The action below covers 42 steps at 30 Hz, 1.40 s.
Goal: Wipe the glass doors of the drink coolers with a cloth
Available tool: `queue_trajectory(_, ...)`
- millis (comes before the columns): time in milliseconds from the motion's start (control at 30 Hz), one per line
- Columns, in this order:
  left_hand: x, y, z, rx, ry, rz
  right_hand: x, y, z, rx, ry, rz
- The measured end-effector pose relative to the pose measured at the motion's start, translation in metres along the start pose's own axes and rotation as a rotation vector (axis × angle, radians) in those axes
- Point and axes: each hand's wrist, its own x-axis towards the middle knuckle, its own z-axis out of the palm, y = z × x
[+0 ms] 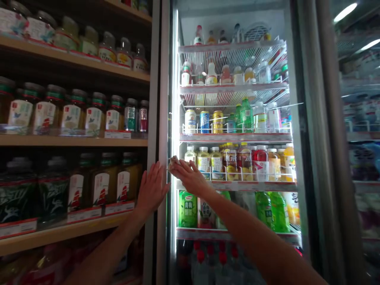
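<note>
My left hand lies open and flat against the upright metal frame between the wooden shelves and the lit drinks fridge. My right hand reaches to the left edge of the fridge's glass door, fingers stretched forward over a crumpled, light patterned cloth. The cloth is pressed at the glass beside the bright light strip. Part of it is hidden under the fingers. Behind the glass, near my right hand, stand bottles with yellow-green labels.
Wooden shelves with rows of bottles stand close on the left. Inside the fridge, wire shelves hold cans and bottles, with green bottles lower down. A thick metal door post and another fridge stand at right.
</note>
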Motion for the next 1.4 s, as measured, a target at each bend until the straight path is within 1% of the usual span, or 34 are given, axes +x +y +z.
queue_trajectory(33, 0.002, 0.000, 0.000, 0.003, 0.004, 0.003, 0.005, 0.005, -0.003, -0.005, 0.005, 0.042)
queue_trajectory(133, 0.009, 0.001, 0.002, 0.003, 0.012, 0.004, 0.020, 0.021, -0.013, -0.031, 0.052, 0.309)
queue_trajectory(167, 0.012, 0.003, 0.003, -0.002, 0.015, -0.001, 0.020, 0.024, -0.015, -0.041, 0.063, 0.362)
queue_trajectory(200, 0.015, 0.006, 0.004, -0.010, 0.017, -0.007, 0.015, 0.026, -0.015, -0.050, 0.065, 0.367)
queue_trajectory(233, 0.018, 0.009, 0.006, -0.020, 0.017, -0.012, 0.007, 0.026, -0.015, -0.059, 0.061, 0.325)
queue_trajectory(333, 0.024, 0.022, 0.012, -0.060, 0.012, -0.020, -0.033, 0.033, -0.014, -0.089, 0.036, 0.107)
queue_trajectory(367, 0.025, 0.026, 0.014, -0.073, 0.005, -0.013, -0.046, 0.039, -0.015, -0.102, 0.042, 0.085)
queue_trajectory(400, 0.026, 0.031, 0.016, -0.086, -0.003, -0.004, -0.055, 0.048, -0.017, -0.118, 0.060, 0.113)
queue_trajectory(433, 0.027, 0.036, 0.018, -0.098, -0.010, 0.005, -0.062, 0.058, -0.020, -0.137, 0.093, 0.190)
queue_trajectory(500, 0.029, 0.047, 0.022, -0.116, -0.016, 0.016, -0.070, 0.077, -0.026, -0.177, 0.177, 0.411)
queue_trajectory(533, 0.030, 0.052, 0.023, -0.125, -0.016, 0.016, -0.073, 0.083, -0.029, -0.194, 0.209, 0.494)
queue_trajectory(567, 0.032, 0.057, 0.025, -0.134, -0.013, 0.015, -0.076, 0.085, -0.031, -0.205, 0.220, 0.528)
queue_trajectory(600, 0.034, 0.063, 0.026, -0.144, -0.007, 0.014, -0.081, 0.085, -0.032, -0.209, 0.208, 0.501)
queue_trajectory(633, 0.036, 0.068, 0.028, -0.155, -0.001, 0.012, -0.087, 0.083, -0.032, -0.207, 0.180, 0.416)
queue_trajectory(700, 0.041, 0.079, 0.031, -0.176, 0.013, 0.006, -0.103, 0.079, -0.031, -0.192, 0.106, 0.189)
queue_trajectory(733, 0.044, 0.085, 0.032, -0.186, 0.019, 0.001, -0.110, 0.080, -0.031, -0.189, 0.088, 0.126)
queue_trajectory(767, 0.047, 0.090, 0.034, -0.194, 0.023, -0.004, -0.117, 0.084, -0.033, -0.198, 0.096, 0.132)
queue_trajectory(800, 0.050, 0.095, 0.036, -0.200, 0.027, -0.008, -0.123, 0.091, -0.035, -0.215, 0.129, 0.208)
queue_trajectory(867, 0.054, 0.104, 0.039, -0.208, 0.038, -0.017, -0.131, 0.109, -0.041, -0.257, 0.224, 0.458)
queue_trajectory(900, 0.055, 0.108, 0.041, -0.210, 0.045, -0.025, -0.134, 0.117, -0.044, -0.273, 0.265, 0.556)
queue_trajectory(933, 0.057, 0.111, 0.042, -0.211, 0.052, -0.032, -0.137, 0.124, -0.047, -0.280, 0.285, 0.603)
queue_trajectory(967, 0.057, 0.113, 0.043, -0.211, 0.059, -0.038, -0.142, 0.128, -0.049, -0.275, 0.277, 0.590)
queue_trajectory(1067, 0.058, 0.117, 0.046, -0.215, 0.076, -0.050, -0.160, 0.132, -0.053, -0.220, 0.154, 0.370)
queue_trajectory(1100, 0.058, 0.117, 0.046, -0.218, 0.074, -0.051, -0.167, 0.134, -0.054, -0.211, 0.140, 0.344)
queue_trajectory(1133, 0.058, 0.117, 0.047, -0.221, 0.071, -0.052, -0.173, 0.137, -0.055, -0.215, 0.163, 0.376)
queue_trajectory(1167, 0.057, 0.117, 0.047, -0.223, 0.065, -0.054, -0.179, 0.140, -0.056, -0.231, 0.220, 0.460)
queue_trajectory(1233, 0.057, 0.117, 0.047, -0.223, 0.057, -0.055, -0.187, 0.147, -0.058, -0.277, 0.369, 0.672)
queue_trajectory(1267, 0.057, 0.117, 0.047, -0.222, 0.059, -0.055, -0.191, 0.149, -0.059, -0.292, 0.416, 0.734)
queue_trajectory(1300, 0.057, 0.117, 0.047, -0.222, 0.064, -0.056, -0.195, 0.149, -0.060, -0.297, 0.425, 0.740)
queue_trajectory(1333, 0.057, 0.117, 0.047, -0.221, 0.069, -0.056, -0.199, 0.148, -0.060, -0.293, 0.393, 0.694)
queue_trajectory(1400, 0.058, 0.118, 0.046, -0.222, 0.079, -0.051, -0.210, 0.149, -0.064, -0.271, 0.266, 0.532)
